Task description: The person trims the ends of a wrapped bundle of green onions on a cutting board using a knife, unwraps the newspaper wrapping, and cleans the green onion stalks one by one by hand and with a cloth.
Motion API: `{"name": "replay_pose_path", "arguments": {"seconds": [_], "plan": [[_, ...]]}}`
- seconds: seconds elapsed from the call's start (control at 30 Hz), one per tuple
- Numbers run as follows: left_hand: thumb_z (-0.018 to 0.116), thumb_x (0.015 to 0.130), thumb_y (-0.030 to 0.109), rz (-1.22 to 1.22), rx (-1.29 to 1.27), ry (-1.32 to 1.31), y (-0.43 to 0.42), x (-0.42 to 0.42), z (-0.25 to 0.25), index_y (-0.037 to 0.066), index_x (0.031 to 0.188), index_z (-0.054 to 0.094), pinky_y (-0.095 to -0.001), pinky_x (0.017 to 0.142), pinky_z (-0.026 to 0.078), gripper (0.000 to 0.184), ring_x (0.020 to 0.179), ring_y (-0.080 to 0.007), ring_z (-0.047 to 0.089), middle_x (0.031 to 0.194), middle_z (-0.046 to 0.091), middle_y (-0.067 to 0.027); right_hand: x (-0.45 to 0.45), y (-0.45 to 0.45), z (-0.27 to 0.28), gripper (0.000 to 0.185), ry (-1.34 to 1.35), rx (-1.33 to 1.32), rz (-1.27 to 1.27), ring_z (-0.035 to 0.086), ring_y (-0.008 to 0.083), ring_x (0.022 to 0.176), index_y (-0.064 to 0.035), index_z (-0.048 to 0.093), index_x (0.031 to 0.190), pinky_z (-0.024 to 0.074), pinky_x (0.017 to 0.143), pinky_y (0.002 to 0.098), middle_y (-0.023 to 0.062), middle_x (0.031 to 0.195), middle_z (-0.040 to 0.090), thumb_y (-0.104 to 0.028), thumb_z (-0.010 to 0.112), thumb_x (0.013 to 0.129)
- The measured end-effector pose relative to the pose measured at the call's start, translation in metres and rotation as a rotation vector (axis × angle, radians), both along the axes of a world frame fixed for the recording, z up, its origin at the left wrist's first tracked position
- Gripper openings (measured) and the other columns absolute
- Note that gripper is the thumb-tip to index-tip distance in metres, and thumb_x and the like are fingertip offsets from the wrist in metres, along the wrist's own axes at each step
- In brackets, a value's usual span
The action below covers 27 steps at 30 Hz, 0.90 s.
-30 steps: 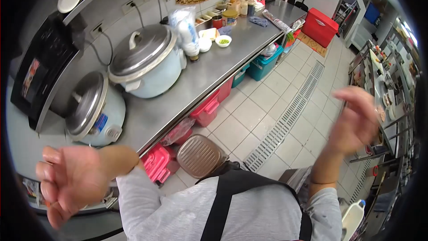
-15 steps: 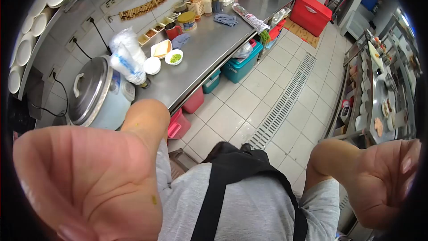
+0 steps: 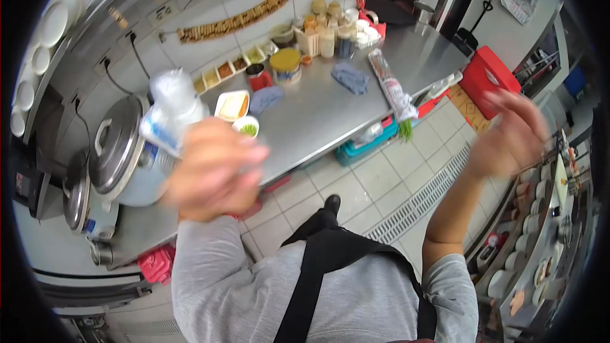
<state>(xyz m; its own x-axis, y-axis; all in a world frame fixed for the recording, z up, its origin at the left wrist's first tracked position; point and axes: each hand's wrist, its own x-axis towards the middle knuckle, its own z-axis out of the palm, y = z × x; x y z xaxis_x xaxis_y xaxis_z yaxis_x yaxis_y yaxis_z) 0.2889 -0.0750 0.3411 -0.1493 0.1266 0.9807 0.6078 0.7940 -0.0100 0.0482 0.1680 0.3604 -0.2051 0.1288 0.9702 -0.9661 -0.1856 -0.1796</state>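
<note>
1. A small white bowl (image 3: 244,118), partly hidden, sits upright on a steel counter (image 3: 305,124), filled with chopped greens (image 3: 248,130).
2. A clear plastic bundle (image 3: 178,92), marked in blue, stands beside a lidded cooker (image 3: 136,181).
3. A red cooler (image 3: 484,67), its lid down, stands beyond the counter's far end.

**Work Area: Arrangement**

Facing the wall (image 3: 222,5) as I do, read the counter (image 3: 305,130) left to right: outer cooker (image 3: 84,200), inner cooker (image 3: 129,152), bundle (image 3: 175,96), tray (image 3: 232,106) with bowl (image 3: 248,128) before it, cloth (image 3: 349,79), packet (image 3: 389,82) reaching the front edge. Condiment containers (image 3: 224,70) line the wall side. Below the counter: bin (image 3: 356,150). Rightward across the floor drain (image 3: 416,202): rack (image 3: 524,241). Left hand (image 3: 215,170): counter side. Right hand (image 3: 508,136): aisle side.
</note>
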Motion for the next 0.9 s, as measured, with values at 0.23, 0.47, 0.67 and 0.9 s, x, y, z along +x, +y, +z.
{"name": "replay_pose_path", "arguments": {"seconds": [0.23,0.47,0.67,0.9], "plan": [[0.067,0.083,0.015,-0.073,0.806,-1.345,-0.088,-0.193,-0.244,0.005,0.111,0.055,-0.0278,0.077,0.046,0.032,0.087,-0.0111,0.057,0.094,0.062,-0.0049,-0.257,-0.108,-0.277,0.131,-0.987,1.165,-0.674,0.026,0.046,0.13,-0.0023,0.007,0.144,0.0287,0.105,0.0463,0.0343,0.14,0.023,-0.054,0.082,0.05],[0.064,0.084,0.04,0.018,0.935,-1.592,-0.057,-0.382,-0.32,0.006,0.112,0.057,-0.0301,0.079,0.046,0.045,0.09,-0.017,0.057,0.097,0.062,-0.0083,-0.278,-0.097,-0.418,0.062,-1.307,1.263,-0.238,0.065,0.0333,0.086,0.0012,0.063,0.101,0.0515,0.077,0.0407,0.0231,0.09,0.065,-0.048,0.068,0.062],[0.069,0.08,0.028,-0.566,1.767,-1.568,0.014,-0.546,-0.374,0.004,0.105,0.057,-0.0317,0.064,0.054,0.037,0.076,-0.0193,0.063,0.089,0.063,-0.0083,-0.252,-0.012,-0.338,0.056,-1.048,1.1,0.67,0.061,0.0186,0.086,-0.0027,0.053,0.119,0.0496,0.078,0.0342,0.0103,0.099,0.064,-0.039,0.07,0.08],[0.069,0.079,0.007,-0.585,1.244,-1.494,0.198,-0.674,-0.34,0.002,0.107,0.054,-0.0307,0.067,0.054,0.032,0.075,-0.0161,0.063,0.091,0.063,-0.0084,-0.381,0.256,-0.354,0.061,-1.424,0.621,0.021,0.06,0.0149,0.081,0.0013,0.05,0.119,0.0504,0.073,0.0296,0.0102,0.091,0.063,-0.038,0.073,0.077]]}}
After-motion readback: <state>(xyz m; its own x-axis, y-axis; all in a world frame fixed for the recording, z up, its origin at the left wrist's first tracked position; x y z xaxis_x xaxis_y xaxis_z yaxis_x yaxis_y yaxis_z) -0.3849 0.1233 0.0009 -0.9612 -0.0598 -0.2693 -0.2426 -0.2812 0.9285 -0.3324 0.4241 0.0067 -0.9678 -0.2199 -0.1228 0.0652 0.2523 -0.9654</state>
